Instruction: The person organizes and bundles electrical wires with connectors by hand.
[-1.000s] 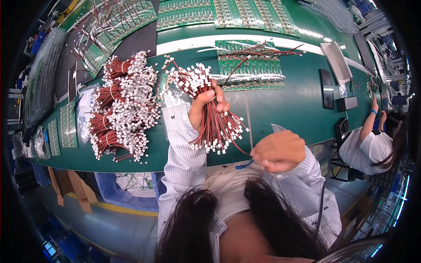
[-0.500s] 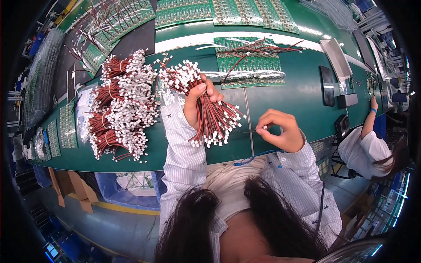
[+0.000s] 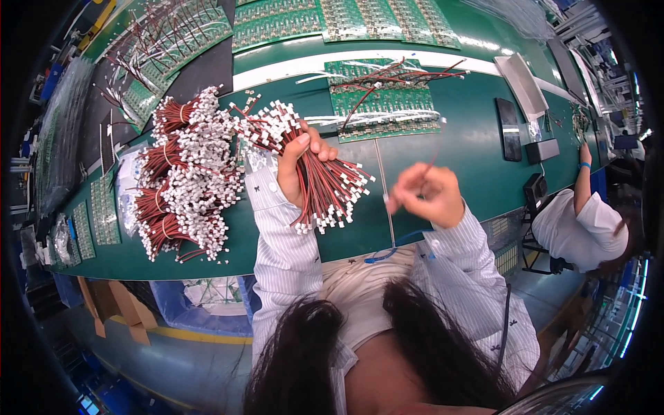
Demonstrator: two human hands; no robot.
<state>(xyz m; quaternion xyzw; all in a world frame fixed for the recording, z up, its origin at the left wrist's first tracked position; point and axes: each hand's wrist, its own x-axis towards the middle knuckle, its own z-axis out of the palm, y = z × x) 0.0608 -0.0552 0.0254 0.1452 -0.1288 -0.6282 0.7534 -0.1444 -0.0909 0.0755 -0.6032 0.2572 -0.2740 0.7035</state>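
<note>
My left hand (image 3: 296, 166) is wrapped round the middle of a thick bundle of short red and black wire leads (image 3: 324, 190) with small white connectors at both ends. The bundle fans out above and below my grip, held over the green table (image 3: 270, 252). To its right and apart from it, my right hand (image 3: 430, 197) is smeared by motion, fingers pinched together. A single thin wire lead (image 3: 433, 160) seems to run up from those fingers, and a white connector shows by the fingertips. Beyond lies a green circuit board panel (image 3: 384, 100) with red, black and white wires across it.
Several banded wire bundles (image 3: 166, 197) are piled at the left. More board panels (image 3: 366, 21) lie at the back. To the right are a black phone-like slab (image 3: 509, 131), a grey box (image 3: 542, 150) and a long tray (image 3: 520, 86). A co-worker (image 3: 581, 221) sits at far right.
My right hand has turned and lifted slightly, and the wire lead now points upward from its fingers. My left hand still grips the bundle. The view has shifted a little.
</note>
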